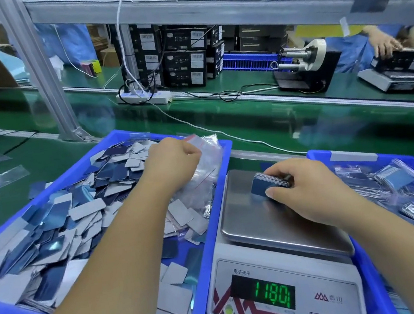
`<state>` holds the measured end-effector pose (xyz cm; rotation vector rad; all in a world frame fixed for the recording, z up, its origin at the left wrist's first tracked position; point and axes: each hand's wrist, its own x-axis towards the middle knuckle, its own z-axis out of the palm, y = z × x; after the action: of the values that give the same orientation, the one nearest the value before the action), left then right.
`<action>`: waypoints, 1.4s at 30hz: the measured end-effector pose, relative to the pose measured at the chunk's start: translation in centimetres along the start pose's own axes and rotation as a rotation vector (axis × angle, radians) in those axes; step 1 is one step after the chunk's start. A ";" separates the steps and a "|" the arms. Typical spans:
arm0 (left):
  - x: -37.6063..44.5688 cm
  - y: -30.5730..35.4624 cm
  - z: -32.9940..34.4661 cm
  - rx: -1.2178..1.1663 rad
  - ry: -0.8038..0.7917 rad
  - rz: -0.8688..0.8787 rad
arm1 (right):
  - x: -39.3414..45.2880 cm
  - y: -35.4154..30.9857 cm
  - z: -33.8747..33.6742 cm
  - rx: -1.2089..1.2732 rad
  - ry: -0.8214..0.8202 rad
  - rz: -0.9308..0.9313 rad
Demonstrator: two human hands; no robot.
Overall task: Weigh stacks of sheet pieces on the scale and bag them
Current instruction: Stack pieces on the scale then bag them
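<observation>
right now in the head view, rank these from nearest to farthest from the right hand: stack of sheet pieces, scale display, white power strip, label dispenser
1. stack of sheet pieces: gripped in the right hand, on the scale pan.
2. scale display: just below the hand, near edge.
3. label dispenser: across the belt, straight beyond.
4. white power strip: across the belt, far left.

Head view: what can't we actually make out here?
- Sheet count in the stack: right hand covers most of it, edges too fine.
- Scale decimal point: too small; digits look like 11901. Button labels cut off by bottom edge.
- What the left hand pinches: fingertips curl away into the clear bags.
- Bagged pieces in the right bin: cut off by right edge, blurred.
</observation>
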<state>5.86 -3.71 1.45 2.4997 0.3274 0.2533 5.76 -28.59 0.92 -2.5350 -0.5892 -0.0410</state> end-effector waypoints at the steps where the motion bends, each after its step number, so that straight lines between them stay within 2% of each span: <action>1: -0.1 0.2 0.1 -0.099 0.022 0.028 | 0.0 0.1 0.0 0.021 -0.002 0.014; 3: -0.5 1.0 0.2 -0.380 0.037 0.080 | -0.1 0.2 -0.1 0.164 0.009 0.054; 5: -0.8 1.5 0.6 -0.572 0.018 0.143 | -0.1 0.0 -0.2 0.447 0.039 0.089; 8: -1.0 1.9 1.5 -0.631 0.006 0.221 | -0.3 -0.3 -0.5 0.757 0.049 0.073; 12: -1.4 2.6 2.3 -0.626 -0.039 0.324 | -0.6 -0.9 -0.3 0.790 0.012 -0.004; 19: -1.8 3.2 2.7 -0.598 -0.070 0.405 | -0.4 -1.1 0.1 0.803 0.103 -0.011; 22: -1.9 3.1 2.8 -0.618 0.017 0.347 | -0.4 -1.2 -0.1 0.851 0.171 -0.005; 24: -1.8 3.1 2.7 -0.670 0.105 0.243 | -0.3 -1.1 -0.3 0.954 0.221 0.026; 25: -1.7 3.2 2.4 -0.718 0.101 0.179 | -0.3 -1.0 -0.4 1.005 0.248 0.043; 26: -1.7 3.2 2.2 -0.757 0.046 0.121 | -0.2 -0.9 -0.5 1.045 0.276 0.054; 28: -1.8 3.4 1.9 -0.787 -0.211 0.048 | -0.2 -0.7 -0.7 1.094 0.331 0.072; 30: -2.4 3.7 2.2 -0.759 -0.461 0.070 | -0.2 -0.7 -1.0 1.136 0.353 0.074; 31: -2.7 3.9 2.5 -0.749 -0.512 0.119 | -0.2 -0.7 -1.1 1.153 0.340 0.066; 35: -2.6 4.0 3.0 -0.862 -0.418 0.243 | -0.5 -1.0 -0.8 1.162 0.256 0.018; 42: -2.4 3.7 2.8 -0.906 -0.452 0.282 | -0.8 -1.3 -0.4 1.136 0.137 -0.022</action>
<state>4.90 -8.82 1.09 1.6217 -0.2824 -0.0602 4.58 -28.14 1.79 -1.4093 -0.4033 0.0897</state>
